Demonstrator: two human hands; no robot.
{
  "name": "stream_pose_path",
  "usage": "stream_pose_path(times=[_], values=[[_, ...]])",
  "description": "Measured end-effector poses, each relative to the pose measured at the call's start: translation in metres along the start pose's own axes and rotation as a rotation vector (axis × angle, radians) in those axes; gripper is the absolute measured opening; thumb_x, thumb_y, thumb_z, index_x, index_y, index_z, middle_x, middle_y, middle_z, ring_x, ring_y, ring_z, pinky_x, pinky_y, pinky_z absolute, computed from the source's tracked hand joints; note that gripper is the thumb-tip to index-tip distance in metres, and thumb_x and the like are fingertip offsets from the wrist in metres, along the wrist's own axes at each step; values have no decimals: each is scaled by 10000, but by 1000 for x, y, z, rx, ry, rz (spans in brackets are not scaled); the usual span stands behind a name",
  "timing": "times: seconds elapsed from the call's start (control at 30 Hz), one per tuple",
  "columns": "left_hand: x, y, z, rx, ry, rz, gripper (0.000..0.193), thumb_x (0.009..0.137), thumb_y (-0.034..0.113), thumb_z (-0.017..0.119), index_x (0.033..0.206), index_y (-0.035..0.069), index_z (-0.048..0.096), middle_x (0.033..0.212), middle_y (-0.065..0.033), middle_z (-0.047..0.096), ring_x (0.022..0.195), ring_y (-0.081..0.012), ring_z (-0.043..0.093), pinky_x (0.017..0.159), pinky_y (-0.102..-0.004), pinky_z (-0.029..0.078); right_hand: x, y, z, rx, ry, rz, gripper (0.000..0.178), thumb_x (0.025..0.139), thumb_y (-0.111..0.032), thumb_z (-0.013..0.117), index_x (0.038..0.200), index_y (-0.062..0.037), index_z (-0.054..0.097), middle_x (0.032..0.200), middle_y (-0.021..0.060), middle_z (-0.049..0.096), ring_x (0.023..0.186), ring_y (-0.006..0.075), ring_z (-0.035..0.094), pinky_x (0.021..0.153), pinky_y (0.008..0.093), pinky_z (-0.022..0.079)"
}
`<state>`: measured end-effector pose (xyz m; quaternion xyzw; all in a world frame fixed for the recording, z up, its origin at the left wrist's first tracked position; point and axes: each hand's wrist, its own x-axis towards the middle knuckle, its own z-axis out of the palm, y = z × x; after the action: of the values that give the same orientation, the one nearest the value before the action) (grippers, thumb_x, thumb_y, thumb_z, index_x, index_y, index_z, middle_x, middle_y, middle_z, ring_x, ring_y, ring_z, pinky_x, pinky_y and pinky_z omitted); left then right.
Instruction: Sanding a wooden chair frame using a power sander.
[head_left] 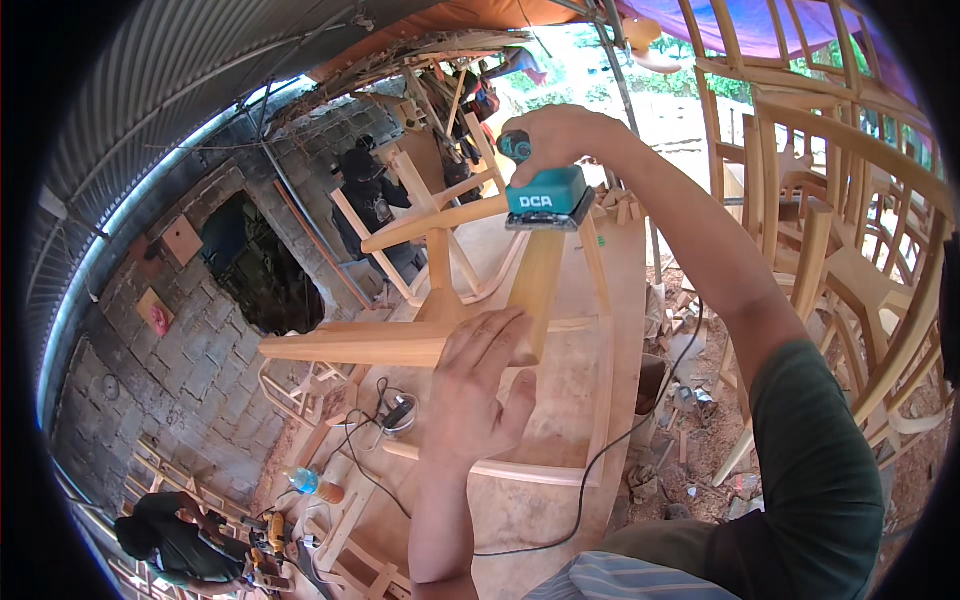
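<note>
My right hand (562,138) is wrapped round the top of a teal power sander (550,190). The sander's flat pad rests on the far part of a broad wooden rail (540,280). That rail belongs to a pale wooden chair frame (350,343), which lies tilted on a plywood worktop (540,520). Around the near corner of the frame, where two pieces meet, my left hand (478,385) grips with its fingers over the wood and its thumb to the side. The sander's underside is hidden against the rail.
A black cord (590,470) loops across the worktop's right side. Left of my left hand lie a power adapter (398,412) and a bottle (315,484). Stacked chair frames (810,260) stand at right. At lower left a person (185,540) works near a yellow drill (276,530).
</note>
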<state>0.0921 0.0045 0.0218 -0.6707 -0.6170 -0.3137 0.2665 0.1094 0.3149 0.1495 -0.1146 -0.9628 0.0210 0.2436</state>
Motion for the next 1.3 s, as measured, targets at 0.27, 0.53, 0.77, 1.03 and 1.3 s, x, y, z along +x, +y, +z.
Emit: stream_pose_path(times=[0.27,0.53,0.77,1.03,1.3], values=[[6,-10,0,142,-39,-102,526,794,196,683,1257,-49,632,1215,-229,667,1150,-391,617,1024,-468,475,17,-1,6,38,-3,-41,852,658,-544,809,1386,-163,585,1245,149,681,1131,341,655,950,443,518],[-14,-67,-28,141,-4,-337,358,863,330,604,897,-5,726,893,-194,717,846,-398,680,797,-480,519,-20,-62,-19,-7,-37,-189,715,657,-511,811,1270,-178,652,1165,129,709,1059,331,678,892,436,529],[-27,-133,-58,265,-28,-495,410,856,334,506,770,-10,712,761,-253,663,781,-438,663,730,-502,510,-27,-103,-37,-126,-218,-168,829,672,-482,815,1353,-86,556,1134,190,702,1028,355,683,869,449,528],[-40,-167,-67,341,-5,-544,406,823,350,530,679,12,703,693,-259,637,711,-446,658,681,-520,514,-32,-154,-40,-196,-413,-53,789,700,-444,809,1365,-98,561,1170,177,696,1058,353,680,897,437,536],[-46,-169,-56,383,165,-439,406,817,353,521,653,37,718,657,-238,632,678,-418,657,654,-493,528,-43,-173,-43,-299,-344,-9,689,730,-470,804,1253,-69,602,1095,163,700,954,307,700,735,457,570]])
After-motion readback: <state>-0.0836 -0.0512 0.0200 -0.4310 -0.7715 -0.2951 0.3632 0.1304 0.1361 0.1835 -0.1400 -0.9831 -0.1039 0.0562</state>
